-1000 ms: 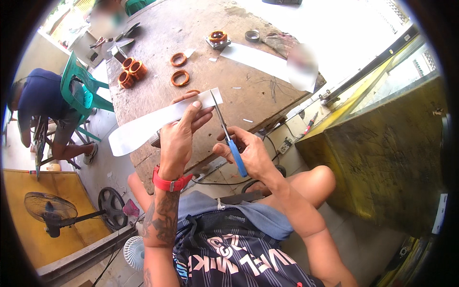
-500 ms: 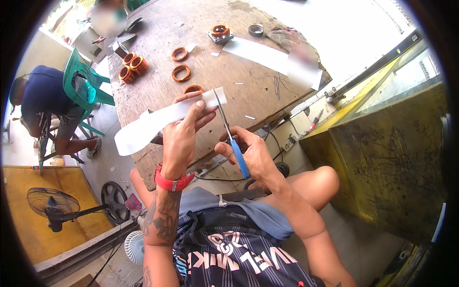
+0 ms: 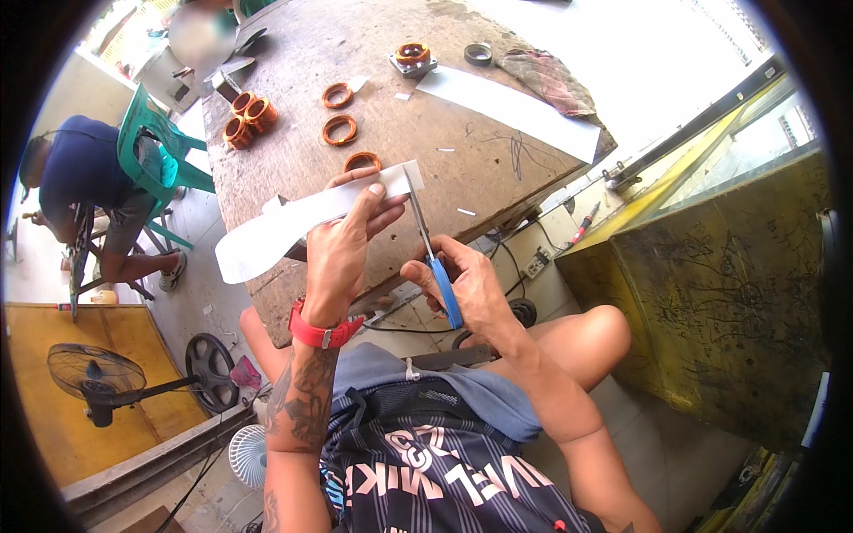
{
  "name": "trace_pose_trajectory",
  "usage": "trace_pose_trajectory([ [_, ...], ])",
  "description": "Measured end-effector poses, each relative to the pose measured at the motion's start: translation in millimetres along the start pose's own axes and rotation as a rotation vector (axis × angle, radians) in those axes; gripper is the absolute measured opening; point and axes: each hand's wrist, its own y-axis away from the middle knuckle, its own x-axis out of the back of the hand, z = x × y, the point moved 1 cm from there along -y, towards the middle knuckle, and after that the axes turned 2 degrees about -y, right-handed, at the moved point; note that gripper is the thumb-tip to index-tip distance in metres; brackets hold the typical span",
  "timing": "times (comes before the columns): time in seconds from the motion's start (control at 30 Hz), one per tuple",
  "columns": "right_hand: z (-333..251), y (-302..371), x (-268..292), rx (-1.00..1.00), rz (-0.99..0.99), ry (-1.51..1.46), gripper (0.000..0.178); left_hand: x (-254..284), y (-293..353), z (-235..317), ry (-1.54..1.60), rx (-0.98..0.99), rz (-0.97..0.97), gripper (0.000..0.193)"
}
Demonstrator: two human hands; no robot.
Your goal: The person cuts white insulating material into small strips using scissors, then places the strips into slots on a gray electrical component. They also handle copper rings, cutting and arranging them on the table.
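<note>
My left hand (image 3: 346, 235) pinches a long white strip of paper-like sheet (image 3: 262, 240) that curls over on its left side. In my right hand (image 3: 466, 284) is a pair of scissors (image 3: 444, 289) with blue handles. Their blades lie across the strip near its right end, just beyond my left fingertips. A copper wire coil (image 3: 362, 162) sits on the table right behind my left fingers, partly covered by them. Two more copper coils (image 3: 338, 129) lie farther back in a row with it.
The worn wooden table (image 3: 293, 53) carries a cluster of copper coils (image 3: 250, 120), a coil on a metal core (image 3: 413, 55), a black ring (image 3: 477, 54), a rag (image 3: 546, 80), another white sheet (image 3: 506, 111) and thin wires. A person (image 3: 84, 169) sits bent over at left, beside a green chair (image 3: 151, 142).
The scissor blades have closed further over the strip. The strip's looped left part has shifted slightly. The view has moved a little, and the blurred patch over the rag is gone.
</note>
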Motion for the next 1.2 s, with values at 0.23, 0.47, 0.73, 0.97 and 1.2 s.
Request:
trace_pose_trajectory([
  [0.23,7.5,-3.4,-1.8,0.035,0.027,-0.031,0.054,2.1,5.0,-4.3,-0.029,0.042,0.003,0.032],
  [0.47,6.9,-4.6,-2.1,-0.011,-0.012,-0.13,0.054,0.1,3.1,-3.1,-0.038,0.01,0.05,0.032],
  [0.73,3.2,1.2,2.8,0.015,-0.035,0.043,0.063,-1.8,-0.5,-0.7,-0.115,-0.049,0.029,0.036],
  [0.97,5.6,-2.1,1.3,0.014,-0.024,0.033,0.052,-2.3,3.9,-2.2,-0.134,-0.019,-0.004,0.038],
  [1.2,4.0,-0.7,0.4,-0.016,-0.026,0.008,0.065,-1.4,5.0,-2.6,-0.127,-0.003,-0.005,0.037],
])
